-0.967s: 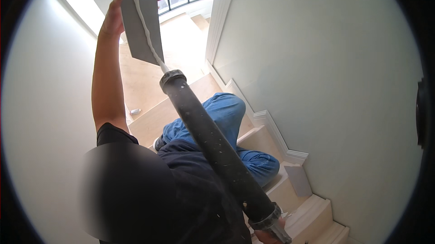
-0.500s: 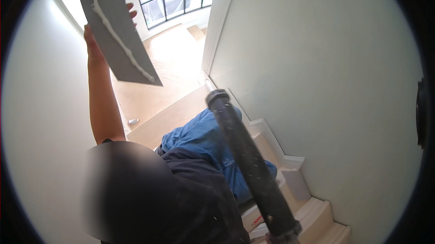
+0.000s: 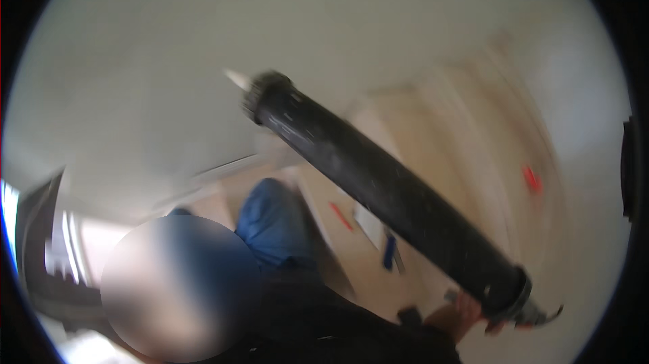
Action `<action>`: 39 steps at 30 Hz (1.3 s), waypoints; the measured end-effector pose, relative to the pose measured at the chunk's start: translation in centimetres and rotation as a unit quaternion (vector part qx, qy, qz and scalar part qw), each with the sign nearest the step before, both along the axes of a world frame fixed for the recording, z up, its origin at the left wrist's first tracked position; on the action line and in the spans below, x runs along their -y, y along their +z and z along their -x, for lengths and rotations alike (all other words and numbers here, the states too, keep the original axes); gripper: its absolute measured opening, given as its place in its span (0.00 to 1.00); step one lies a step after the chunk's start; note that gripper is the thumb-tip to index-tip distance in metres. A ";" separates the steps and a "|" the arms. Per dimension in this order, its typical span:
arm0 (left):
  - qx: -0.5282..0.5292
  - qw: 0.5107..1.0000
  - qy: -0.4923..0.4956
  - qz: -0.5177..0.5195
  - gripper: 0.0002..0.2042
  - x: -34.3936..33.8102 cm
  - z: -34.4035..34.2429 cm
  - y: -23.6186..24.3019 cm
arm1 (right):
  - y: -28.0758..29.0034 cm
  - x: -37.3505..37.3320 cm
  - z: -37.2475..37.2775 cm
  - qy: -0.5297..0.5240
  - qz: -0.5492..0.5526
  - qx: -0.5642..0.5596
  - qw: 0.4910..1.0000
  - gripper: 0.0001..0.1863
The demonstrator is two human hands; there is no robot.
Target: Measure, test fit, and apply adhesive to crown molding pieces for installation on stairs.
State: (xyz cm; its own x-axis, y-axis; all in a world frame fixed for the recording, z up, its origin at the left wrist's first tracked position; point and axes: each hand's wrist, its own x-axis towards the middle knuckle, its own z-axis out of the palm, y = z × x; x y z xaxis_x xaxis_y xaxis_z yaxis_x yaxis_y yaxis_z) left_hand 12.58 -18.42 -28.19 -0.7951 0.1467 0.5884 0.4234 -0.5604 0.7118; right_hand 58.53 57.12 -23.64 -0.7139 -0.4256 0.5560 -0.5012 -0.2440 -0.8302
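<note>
My right hand is closed at the handle end of a long black caulking gun. The gun lies diagonally across the view, its white nozzle pointing up and left toward the wall. At the far left edge, my left hand is dark and blurred, its fingers at the notched edge of a grey angular panel. The panel is in shade and partly cut off by the rim, and no white bead shows on it from here. My jeans-clad knee is bent below the gun.
Pale wooden stairs curve along the right, smeared by motion. A slim red item, a blue-handled tool and a white piece lie on a step. Another red object lies farther right. A plain wall rises ahead.
My view has swung right toward the stairs. The panel, earlier raised with white beads showing, is now at the far left. The caulking gun has tilted leftward, and its nozzle and my right hand show.
</note>
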 end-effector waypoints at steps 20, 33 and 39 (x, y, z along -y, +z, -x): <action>0.101 0.985 0.109 0.089 0.67 4.0 -1.4 1.9 | 9.8 -5.1 18.6 -0.749 -0.500 0.008 0.435 0.31; 0.102 0.976 -0.156 -0.112 0.61 -5.2 -3.6 2.6 | 7.7 -17.5 24.5 -0.682 -0.608 0.128 0.386 0.35; 0.097 0.969 -0.156 -0.165 0.59 -9.7 -3.8 2.6 | 7.4 -18.1 24.1 -0.652 -0.703 0.072 0.274 0.38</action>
